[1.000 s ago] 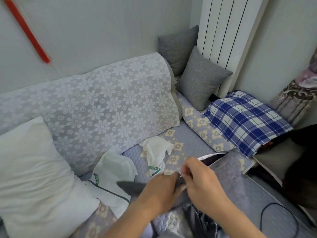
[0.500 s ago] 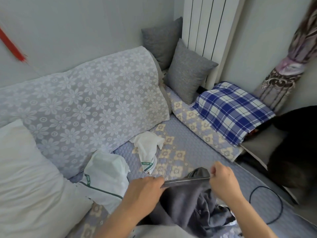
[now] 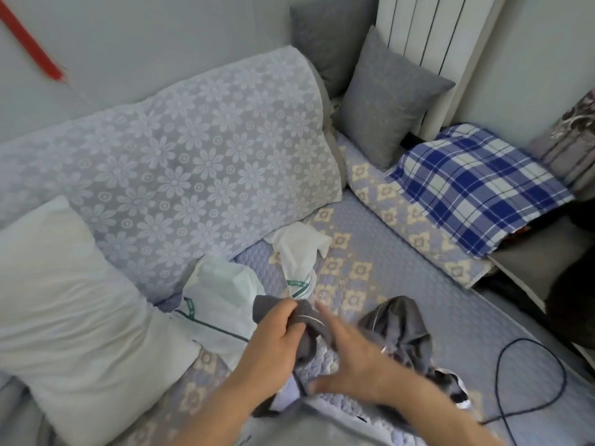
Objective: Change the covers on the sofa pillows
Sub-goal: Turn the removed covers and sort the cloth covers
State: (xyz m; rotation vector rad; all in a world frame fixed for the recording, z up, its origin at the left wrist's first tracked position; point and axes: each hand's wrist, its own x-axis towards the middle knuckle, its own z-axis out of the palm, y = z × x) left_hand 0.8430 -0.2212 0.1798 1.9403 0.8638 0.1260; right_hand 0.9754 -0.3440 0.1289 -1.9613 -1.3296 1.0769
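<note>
A dark grey pillow cover lies crumpled on the sofa seat in front of me. My left hand grips one bunched end of it. My right hand is spread flat with fingers apart over the middle of the cover, holding nothing. A bare white pillow leans at the left. Two grey covered pillows stand in the far corner. Two white covers with green trim lie on the seat beside the backrest.
A flower-lace backrest runs along the wall. A blue plaid cloth covers the sofa's right end. A black cable loops on the seat at the right. A white radiator stands behind the corner pillows.
My right hand has let go of the grey cover's edge and now lies spread over it. My left hand has pulled its end leftward; the cover has dropped in a heap.
</note>
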